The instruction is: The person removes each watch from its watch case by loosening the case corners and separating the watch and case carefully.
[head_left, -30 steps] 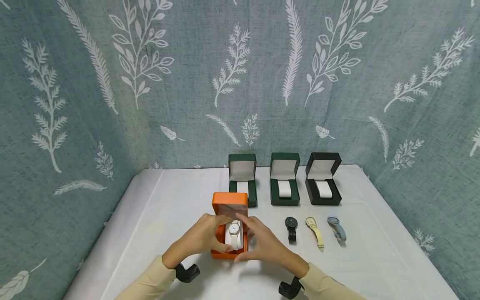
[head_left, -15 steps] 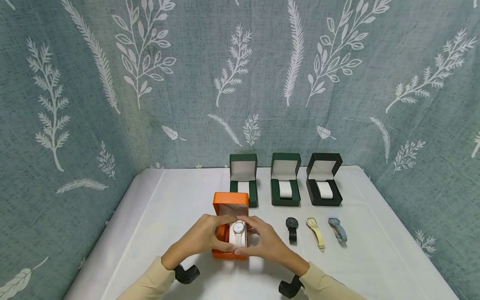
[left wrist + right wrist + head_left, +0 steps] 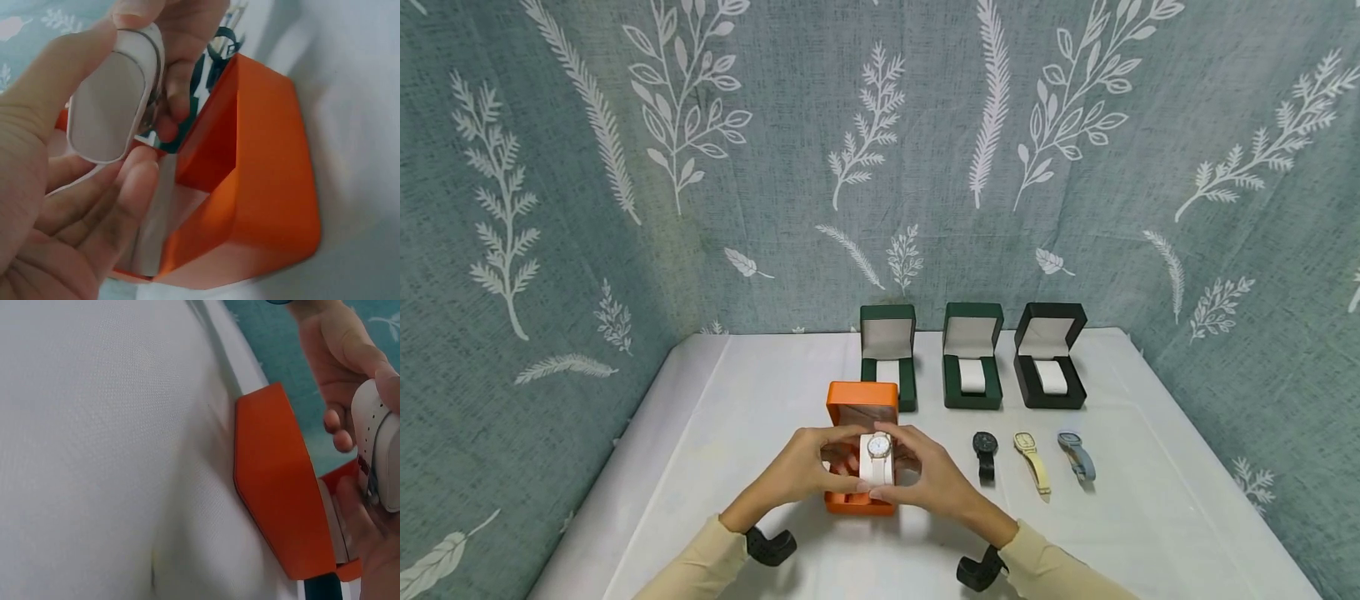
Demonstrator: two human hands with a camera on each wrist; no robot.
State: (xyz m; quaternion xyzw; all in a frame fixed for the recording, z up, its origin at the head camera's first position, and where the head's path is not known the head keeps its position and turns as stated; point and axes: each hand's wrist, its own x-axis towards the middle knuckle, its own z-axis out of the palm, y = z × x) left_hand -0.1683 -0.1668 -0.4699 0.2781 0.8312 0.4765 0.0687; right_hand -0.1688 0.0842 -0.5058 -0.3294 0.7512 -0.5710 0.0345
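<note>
A white-strapped wristwatch [image 3: 878, 447] is wrapped round a white cushion [image 3: 866, 468] just over the open orange watch box [image 3: 862, 392]. My left hand [image 3: 808, 465] grips the cushion at its left side, between thumb and fingers. From the right, my right hand [image 3: 934, 477] holds it too, thumb below and fingertips above. The left wrist view shows the flat oval end of the cushion [image 3: 105, 109] beside the orange box [image 3: 275, 162]. In the right wrist view, the punched strap [image 3: 374, 419] curves round the cushion; the watch face is hidden there.
Behind stand two green watch boxes [image 3: 908, 387] [image 3: 993, 392] and a black one [image 3: 1026, 392], lids up, white cushions inside. To the right lie a black watch [image 3: 985, 454], a yellow watch [image 3: 1033, 462] and a blue-grey watch [image 3: 1077, 457] on the white-covered table [image 3: 752, 400].
The cushion with the watch has come up out of the orange box and shifted slightly right. My right thumb and fingers have closed in on it; the boxes and other watches stay put.
</note>
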